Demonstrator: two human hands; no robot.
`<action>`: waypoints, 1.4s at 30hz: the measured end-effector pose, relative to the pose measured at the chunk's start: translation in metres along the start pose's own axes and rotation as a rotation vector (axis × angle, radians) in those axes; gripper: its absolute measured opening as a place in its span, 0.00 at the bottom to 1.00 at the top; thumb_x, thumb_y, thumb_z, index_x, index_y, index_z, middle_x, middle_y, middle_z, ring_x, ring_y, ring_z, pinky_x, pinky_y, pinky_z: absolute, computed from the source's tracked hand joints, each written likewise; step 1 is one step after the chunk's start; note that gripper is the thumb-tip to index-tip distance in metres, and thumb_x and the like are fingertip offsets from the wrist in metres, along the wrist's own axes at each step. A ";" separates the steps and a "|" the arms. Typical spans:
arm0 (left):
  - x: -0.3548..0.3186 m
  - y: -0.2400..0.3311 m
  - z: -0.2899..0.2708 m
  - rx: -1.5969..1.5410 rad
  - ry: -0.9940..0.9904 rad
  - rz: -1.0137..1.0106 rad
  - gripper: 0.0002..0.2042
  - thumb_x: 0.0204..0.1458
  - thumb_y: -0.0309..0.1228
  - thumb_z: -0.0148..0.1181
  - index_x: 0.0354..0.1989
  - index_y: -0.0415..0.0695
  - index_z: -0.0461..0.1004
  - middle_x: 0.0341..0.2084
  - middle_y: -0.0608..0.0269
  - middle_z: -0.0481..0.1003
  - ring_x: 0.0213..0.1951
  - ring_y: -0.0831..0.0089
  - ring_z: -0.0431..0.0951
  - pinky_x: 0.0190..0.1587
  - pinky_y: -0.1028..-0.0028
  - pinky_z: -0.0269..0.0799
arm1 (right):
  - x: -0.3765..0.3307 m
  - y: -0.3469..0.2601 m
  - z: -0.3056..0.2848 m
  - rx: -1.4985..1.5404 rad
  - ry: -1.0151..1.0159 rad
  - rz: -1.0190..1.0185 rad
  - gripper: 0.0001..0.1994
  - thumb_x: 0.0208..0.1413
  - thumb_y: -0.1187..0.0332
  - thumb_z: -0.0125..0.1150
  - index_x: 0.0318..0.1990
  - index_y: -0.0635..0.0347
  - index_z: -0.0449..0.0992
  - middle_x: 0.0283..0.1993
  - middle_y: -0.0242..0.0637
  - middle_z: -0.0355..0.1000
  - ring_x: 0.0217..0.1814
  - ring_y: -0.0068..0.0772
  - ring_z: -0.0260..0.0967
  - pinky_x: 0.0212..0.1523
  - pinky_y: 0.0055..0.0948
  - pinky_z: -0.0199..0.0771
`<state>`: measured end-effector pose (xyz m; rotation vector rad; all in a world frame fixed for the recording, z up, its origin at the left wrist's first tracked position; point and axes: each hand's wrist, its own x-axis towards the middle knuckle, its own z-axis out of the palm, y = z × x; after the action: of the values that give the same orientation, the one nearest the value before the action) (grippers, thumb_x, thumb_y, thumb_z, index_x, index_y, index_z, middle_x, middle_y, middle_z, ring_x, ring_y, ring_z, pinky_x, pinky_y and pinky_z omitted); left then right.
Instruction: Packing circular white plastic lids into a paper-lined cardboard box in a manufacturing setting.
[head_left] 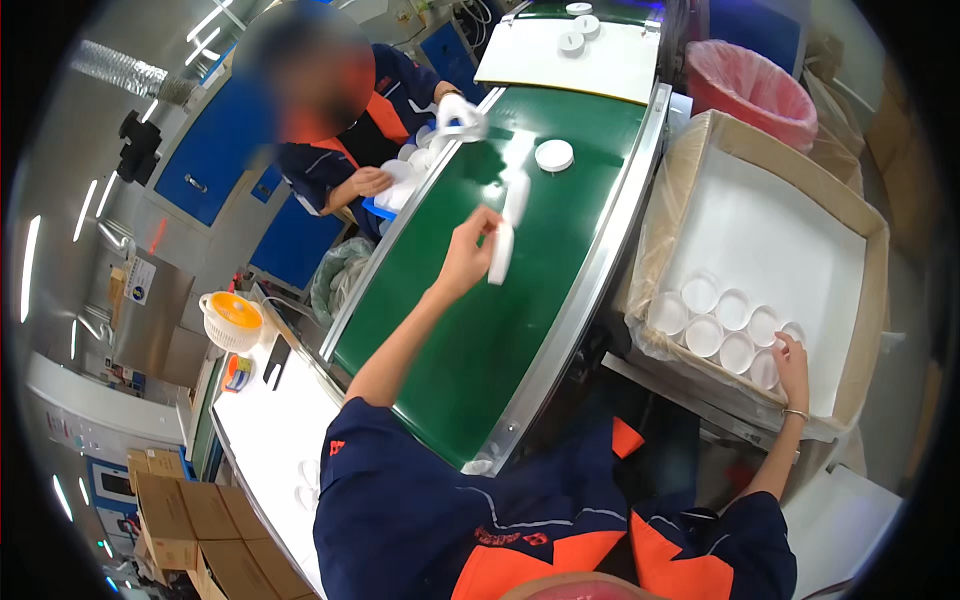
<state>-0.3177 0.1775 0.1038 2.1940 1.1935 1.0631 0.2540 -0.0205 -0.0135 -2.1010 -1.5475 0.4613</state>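
Left hand (467,258) out over the green conveyor belt (470,350), fingers (488,222) pinched shut on a white lid (500,252). Lid held on edge, upper rim between thumb and fingertips, rest hanging below and to the right of the fingers, just above the belt surface. Blurred, so exact grip points hard to read.

Right hand (793,368) down inside the lined cardboard box (760,150) to the right of the belt. Fingers extended and loosely spread, resting on the rightmost of the white lids in the box (727,325); fingertips touching a lid near the box's right wall. Gripping or only touching: cannot tell. Thin bracelet at the wrist.

Box lids laid flat in a cluster at the near end, touching one another, hollow side up. Far end of the box bare liner.

Further up the belt: one round white lid (554,154) lying flat, well apart from the left hand. White smears or blurred parts between it and the held lid, unclear.

Across the belt, a co-worker's gloved hand (459,112) holding a white piece at the belt edge. Pink-lined bin (752,88) beyond the box. Orange and white basket (231,318) on the white table (270,430) left of the belt.
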 end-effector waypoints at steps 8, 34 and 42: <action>0.005 0.151 0.027 -1.649 -0.116 -0.215 0.25 0.55 0.42 0.53 0.58 0.43 0.59 0.58 0.58 0.63 0.61 0.67 0.61 0.64 0.62 0.54 | 0.007 0.003 0.006 0.074 0.009 -0.001 0.15 0.52 0.68 0.57 0.49 0.52 0.74 0.29 0.41 0.65 0.31 0.35 0.62 0.35 0.32 0.65; 0.001 0.172 0.043 -1.816 -0.049 -0.312 0.24 0.59 0.40 0.48 0.60 0.41 0.56 0.59 0.59 0.60 0.62 0.68 0.58 0.67 0.65 0.49 | 0.003 -0.010 0.000 -0.013 -0.020 0.025 0.16 0.53 0.67 0.56 0.51 0.52 0.73 0.31 0.40 0.67 0.33 0.35 0.62 0.37 0.31 0.65; -0.003 0.186 0.043 -1.713 -0.011 -0.374 0.23 0.56 0.45 0.51 0.57 0.49 0.64 0.59 0.63 0.63 0.62 0.68 0.60 0.65 0.60 0.51 | 0.000 -0.008 0.003 -0.043 -0.028 -0.018 0.16 0.54 0.66 0.56 0.50 0.53 0.73 0.32 0.42 0.67 0.33 0.36 0.64 0.37 0.33 0.67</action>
<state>-0.1885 0.0743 0.1996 0.5972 0.2493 1.1370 0.2456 -0.0183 -0.0117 -2.1193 -1.6043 0.4574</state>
